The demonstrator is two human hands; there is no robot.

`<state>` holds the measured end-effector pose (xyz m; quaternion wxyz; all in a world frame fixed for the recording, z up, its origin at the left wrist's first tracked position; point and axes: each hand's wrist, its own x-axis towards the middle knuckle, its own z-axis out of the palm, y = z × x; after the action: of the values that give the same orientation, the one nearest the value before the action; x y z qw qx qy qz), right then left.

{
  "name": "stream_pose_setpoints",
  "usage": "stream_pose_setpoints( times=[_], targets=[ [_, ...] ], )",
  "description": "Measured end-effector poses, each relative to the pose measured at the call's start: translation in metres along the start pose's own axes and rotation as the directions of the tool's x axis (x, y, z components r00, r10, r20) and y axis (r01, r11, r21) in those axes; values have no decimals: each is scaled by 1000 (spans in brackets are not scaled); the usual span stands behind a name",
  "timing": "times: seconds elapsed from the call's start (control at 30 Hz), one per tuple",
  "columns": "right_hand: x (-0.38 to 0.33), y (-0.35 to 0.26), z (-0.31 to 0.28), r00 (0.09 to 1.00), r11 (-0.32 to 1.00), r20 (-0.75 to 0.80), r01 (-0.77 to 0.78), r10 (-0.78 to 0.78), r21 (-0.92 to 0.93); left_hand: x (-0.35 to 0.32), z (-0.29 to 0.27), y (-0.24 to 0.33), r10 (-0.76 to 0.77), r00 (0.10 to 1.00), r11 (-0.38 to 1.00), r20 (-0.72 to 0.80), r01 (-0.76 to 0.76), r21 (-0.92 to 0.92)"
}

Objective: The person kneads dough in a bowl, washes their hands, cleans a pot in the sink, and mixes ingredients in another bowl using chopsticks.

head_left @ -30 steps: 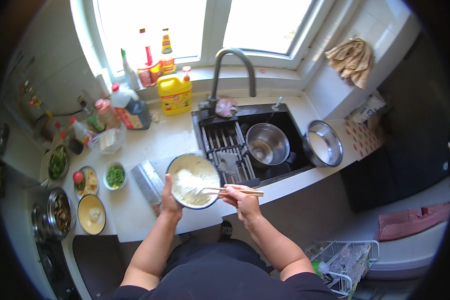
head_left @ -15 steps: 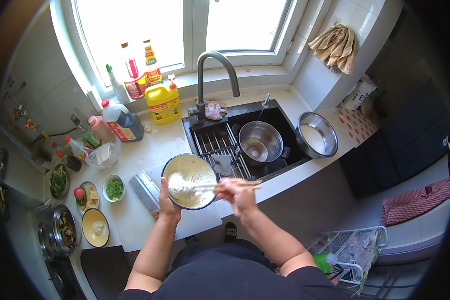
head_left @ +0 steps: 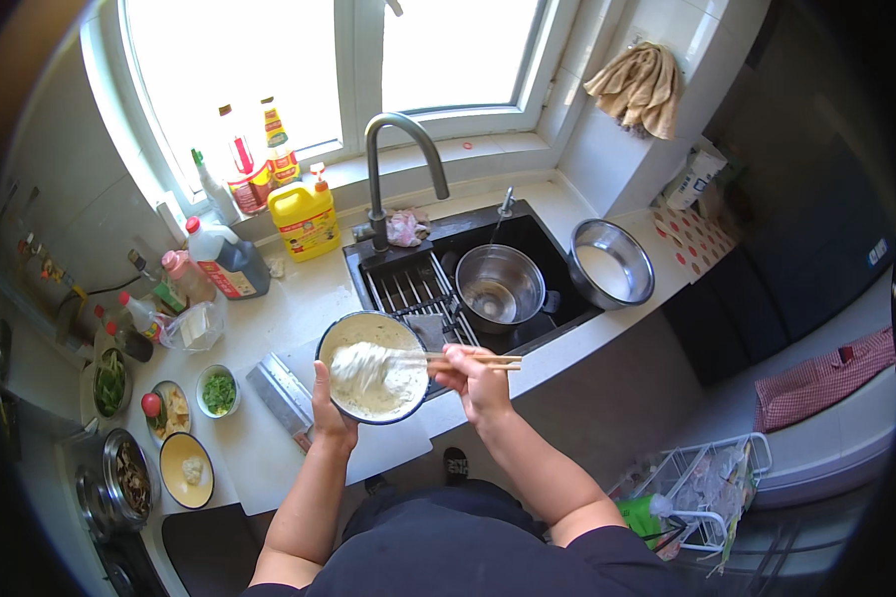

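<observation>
My left hand (head_left: 330, 411) grips the near rim of a round bowl (head_left: 340, 335) held over the white counter edge beside the sink. The bowl is filled with pale, sticky batter or dough (head_left: 372, 378). My right hand (head_left: 475, 378) holds a pair of wooden chopsticks (head_left: 468, 358) lying level, their tips in the batter and their far ends pointing right. Both forearms come up from the lower edge.
A black sink (head_left: 548, 254) holds a steel pot (head_left: 499, 284) and a drain rack (head_left: 408, 284) under a curved tap (head_left: 393, 159). A steel bowl (head_left: 612, 264) sits at right. Oil bottles, a yellow jug (head_left: 304, 219) and small dishes (head_left: 184, 468) crowd the left counter.
The view has tilted, so the scene sits a little lower in the picture. My right hand keeps working the chopsticks in the batter; the bowl stays in my left hand.
</observation>
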<state>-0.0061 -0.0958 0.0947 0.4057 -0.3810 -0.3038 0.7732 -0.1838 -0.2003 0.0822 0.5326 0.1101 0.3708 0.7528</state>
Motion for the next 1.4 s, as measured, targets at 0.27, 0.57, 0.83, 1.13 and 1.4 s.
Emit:
stream_pose_setpoints(
  times=[0.27, 0.57, 0.83, 1.13, 1.4],
  targets=[
    [-11, -14, 4, 987, 972, -49, 143, -155, -185, 4, 4, -10, -104, 993, 995, 62, 104, -2],
    [-28, -21, -11, 900, 711, 244, 436, -362, -552, 1, -2, -18, -176, 982, 976, 74, 183, -114],
    [-33, -15, -6, 898, 757, 383, 403, -218, -515, 0, -19, -8, -146, 988, 978, 51, 152, -141],
    [-25, -8, -2, 878, 759, 476, 336, -39, -558, -7, -34, -5, -113, 993, 968, 30, 117, -221],
    [-26, 9, 27, 662, 470, 680, 732, -316, -493, 1, -37, -9, -87, 996, 974, 28, 91, -208]
  ],
)
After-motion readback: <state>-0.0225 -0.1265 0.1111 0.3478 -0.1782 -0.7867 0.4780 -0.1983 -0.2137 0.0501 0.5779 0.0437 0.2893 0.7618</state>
